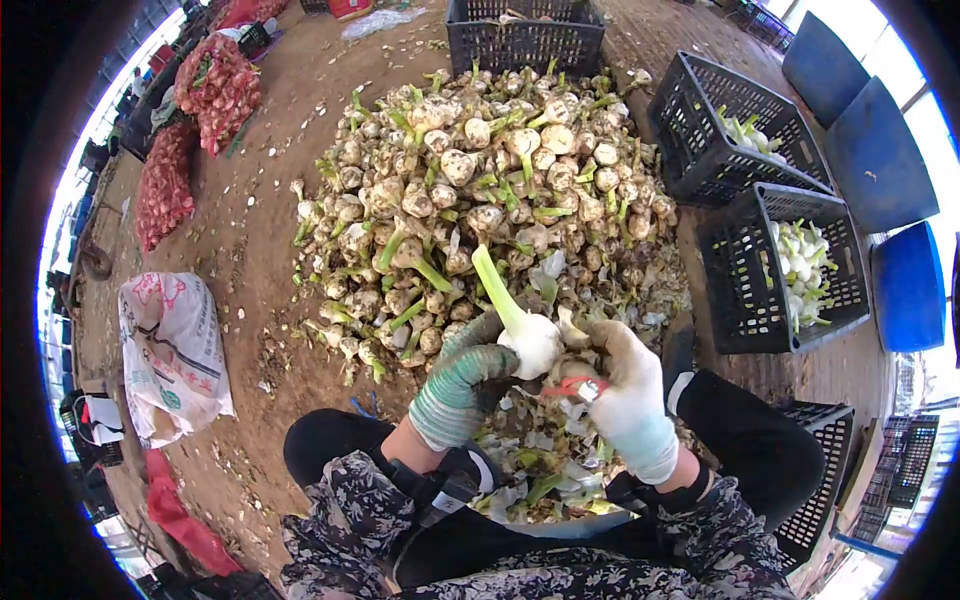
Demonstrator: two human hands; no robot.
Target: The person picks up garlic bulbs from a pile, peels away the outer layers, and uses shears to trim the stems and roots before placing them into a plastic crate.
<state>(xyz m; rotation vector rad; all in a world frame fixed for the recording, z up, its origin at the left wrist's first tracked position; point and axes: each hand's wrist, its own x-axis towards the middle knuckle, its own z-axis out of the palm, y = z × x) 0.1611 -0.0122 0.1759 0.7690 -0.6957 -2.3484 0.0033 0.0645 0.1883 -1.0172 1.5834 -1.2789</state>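
Skin-stripping appears to be in hand: the gloved left hand (468,368) grips a pale, stalked bulb (535,345) in front of the heap (470,200). The right hand (628,385), beside it, is closed around an apparent red tool (577,387); the next move calls for steady support and clear fingers.

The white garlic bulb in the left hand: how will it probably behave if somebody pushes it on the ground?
The garlic bulb would likely roll, being round, though its long stem may make it turn unevenly. That stem seems fairly stiff, as it sticks out straight without drooping. Its clean white surface looks smooth, so it might slip slightly.
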